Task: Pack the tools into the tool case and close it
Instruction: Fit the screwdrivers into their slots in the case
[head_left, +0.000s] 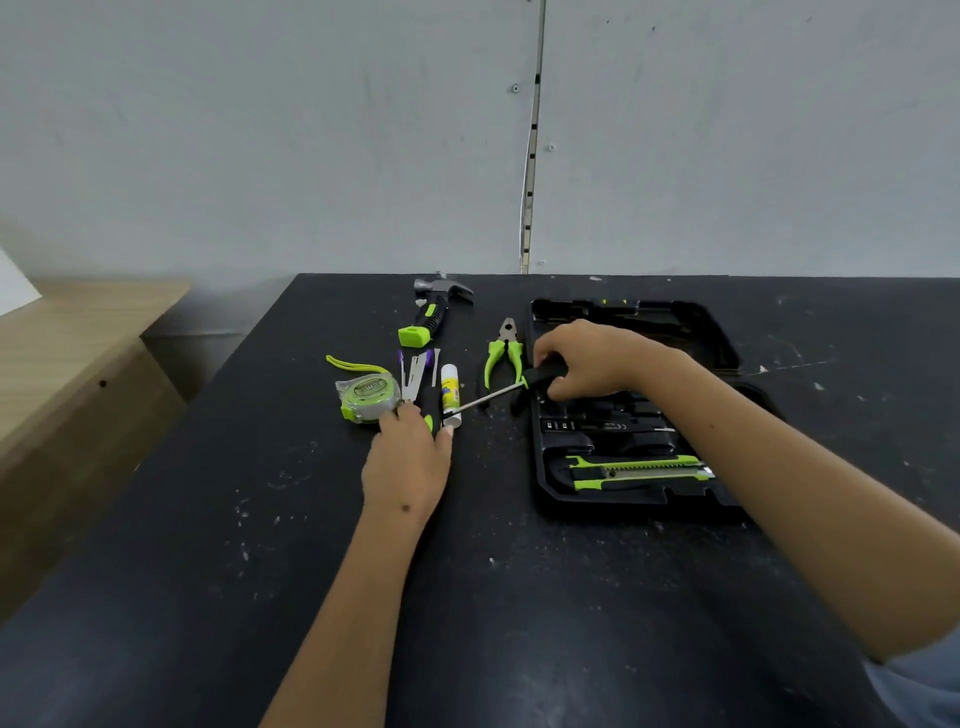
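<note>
The black tool case (550, 483) lies open on the right of the dark table, with a green utility knife (636, 470) seated in its near slot. My right hand (582, 358) grips the black handle of a screwdriver (485, 399) whose metal shaft points left over the table. My left hand (410, 457) rests palm down on a green-handled tool (428, 422), mostly hidden under the fingers. A tape measure (369, 397), a white glue stick (450, 389), green pliers (503, 356), a hammer (434, 312) and thin metal pieces (415, 371) lie on the table.
The black table (260, 519) is dusty with white specks. A wooden bench (78, 343) stands lower at the left. A grey wall rises right behind the table's far edge.
</note>
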